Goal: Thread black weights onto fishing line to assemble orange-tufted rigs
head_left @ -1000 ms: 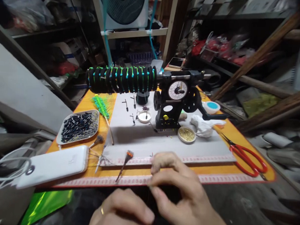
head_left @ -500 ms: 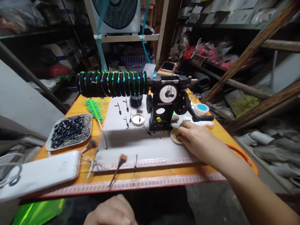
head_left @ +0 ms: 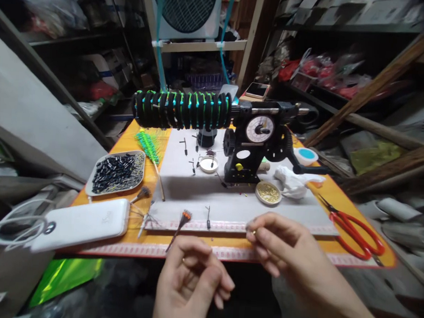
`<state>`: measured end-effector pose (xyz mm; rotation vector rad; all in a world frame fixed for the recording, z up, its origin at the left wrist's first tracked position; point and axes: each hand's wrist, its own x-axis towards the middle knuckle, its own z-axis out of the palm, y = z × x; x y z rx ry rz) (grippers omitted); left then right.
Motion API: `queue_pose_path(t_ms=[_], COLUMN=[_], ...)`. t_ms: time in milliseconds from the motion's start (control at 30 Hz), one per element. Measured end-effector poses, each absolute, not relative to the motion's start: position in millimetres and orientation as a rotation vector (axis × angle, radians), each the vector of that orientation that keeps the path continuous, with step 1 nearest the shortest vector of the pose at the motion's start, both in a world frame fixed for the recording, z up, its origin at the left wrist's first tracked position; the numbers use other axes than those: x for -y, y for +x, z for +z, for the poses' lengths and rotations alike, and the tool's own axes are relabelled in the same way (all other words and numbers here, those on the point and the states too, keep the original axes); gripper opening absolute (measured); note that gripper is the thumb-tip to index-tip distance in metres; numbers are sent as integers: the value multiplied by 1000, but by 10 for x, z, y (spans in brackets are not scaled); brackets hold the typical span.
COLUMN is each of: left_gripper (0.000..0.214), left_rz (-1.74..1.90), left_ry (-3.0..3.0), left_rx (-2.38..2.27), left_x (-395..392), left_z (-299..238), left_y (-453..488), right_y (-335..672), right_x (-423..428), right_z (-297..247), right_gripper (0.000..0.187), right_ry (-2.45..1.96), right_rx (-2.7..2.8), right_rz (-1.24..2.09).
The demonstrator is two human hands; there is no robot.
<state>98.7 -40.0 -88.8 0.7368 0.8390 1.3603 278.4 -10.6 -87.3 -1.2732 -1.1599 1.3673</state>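
My right hand (head_left: 282,244) is in front of the table's near edge, thumb and forefinger pinched on a tiny gold-coloured piece (head_left: 254,232). To its left, my left hand (head_left: 192,277) is raised palm inward with curled fingers, the thumb against them. A small gold glint shows by its forefinger; I cannot tell what it holds. Beyond my right hand, a round dish (head_left: 268,202) contains many tiny gold pieces. A small dark part with thin wire ends (head_left: 208,218) and an orange-tipped bundle of wires (head_left: 181,225) lie near the front edge.
A black winding machine (head_left: 251,146) carries a black ribbed roll wound with green and blue strands (head_left: 182,110). Red-handled scissors (head_left: 359,236) lie at the right. A tray of dark cylinders (head_left: 142,157) and a white power bank (head_left: 86,223) are on the left.
My right hand has drawn back from the dish of gold pieces toward me, pinching one. My left hand has risen and turned palm inward. The view has shifted, bringing the scissors into sight.
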Motion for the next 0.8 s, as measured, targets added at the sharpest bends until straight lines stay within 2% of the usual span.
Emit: queue_pose_path(t_ms=[133, 233, 567, 800], left_gripper=[38, 43, 38, 32], left_rz=[1260, 1196, 1149, 1248], left_ry=[672, 666, 657, 670], left_rx=[-781, -765, -672, -680], left_x=[355, 370, 449, 482], left_z=[-904, -929, -1012, -990], left_y=[946, 892, 845, 860], right_y=[2503, 2378, 2208, 2135], right_x=[256, 299, 344, 394], right_z=[-998, -1029, -957, -855], right_gripper=[31, 23, 6, 15], right_ry=[-1123, -1030, -902, -989], right_rx=[973, 897, 822, 671], right_rz=[1595, 1649, 1630, 1652])
